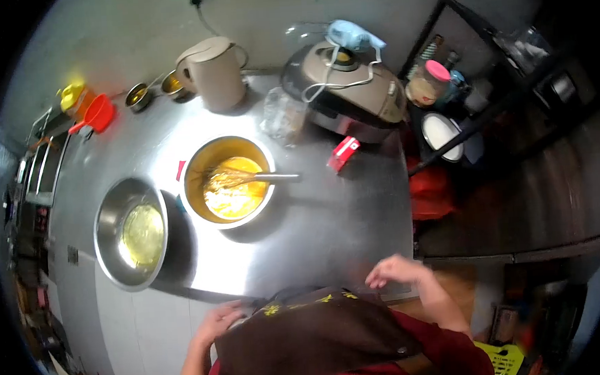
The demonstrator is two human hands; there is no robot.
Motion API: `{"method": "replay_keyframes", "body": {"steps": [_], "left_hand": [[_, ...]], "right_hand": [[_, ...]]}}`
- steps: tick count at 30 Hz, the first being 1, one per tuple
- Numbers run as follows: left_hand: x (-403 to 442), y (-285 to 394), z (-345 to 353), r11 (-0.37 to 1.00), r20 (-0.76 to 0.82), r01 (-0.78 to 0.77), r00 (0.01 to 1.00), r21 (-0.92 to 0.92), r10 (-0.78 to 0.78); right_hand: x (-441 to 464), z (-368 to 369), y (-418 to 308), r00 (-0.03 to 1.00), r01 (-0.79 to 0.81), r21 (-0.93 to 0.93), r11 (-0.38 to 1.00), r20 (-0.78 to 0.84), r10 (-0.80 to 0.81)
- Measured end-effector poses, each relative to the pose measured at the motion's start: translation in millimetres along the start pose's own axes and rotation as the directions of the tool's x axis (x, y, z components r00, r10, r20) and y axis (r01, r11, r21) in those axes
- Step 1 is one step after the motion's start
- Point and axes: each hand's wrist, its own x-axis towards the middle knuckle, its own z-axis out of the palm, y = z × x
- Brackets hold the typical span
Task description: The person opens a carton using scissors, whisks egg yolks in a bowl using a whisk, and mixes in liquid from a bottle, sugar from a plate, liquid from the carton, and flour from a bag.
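My left hand (220, 321) is beside the brown apron at the table's front edge. Its fingers point forward, a little apart, and nothing shows in them. Over the front right edge of the table, my right hand (398, 270) hangs with loosely bent fingers and holds nothing visible. Ahead of both hands stands a round metal pot (263, 151) with yellow beaten egg-like liquid (236, 203). A whisk (276, 177) rests in it, its handle over the right rim. To the left, a wide steel bowl (106, 245) holds clear yellowish liquid (144, 234).
Along the back are a beige kettle (217, 76), a rice cooker (349, 83) with a light blue corded device (354, 35) on its lid, and a crumpled plastic bag (283, 117). A small red box (343, 154) lies on the right. Red scoop (99, 114) and small metal cups (138, 97) are back left.
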Motion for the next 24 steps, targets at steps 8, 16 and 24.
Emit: {"method": "replay_keyframes", "body": {"steps": [8, 16, 24], "left_hand": [[22, 21, 15, 0.96, -0.526, -0.157, 0.851, -0.23, 0.013], [24, 24, 38, 0.968, -0.57, -0.182, 0.82, -0.174, 0.052], [20, 27, 60, 0.96, -0.598, -0.13, 0.8, -0.248, -0.046]], "right_hand": [[2, -218, 45, 0.376, 0.839, 0.389, 0.38, -0.92, 0.111], [37, -338, 56, 0.391, 0.893, 0.438, 0.106, -0.869, 0.303], [22, -319, 29, 0.263, 0.902, 0.378, 0.21, -0.865, 0.428]]}}
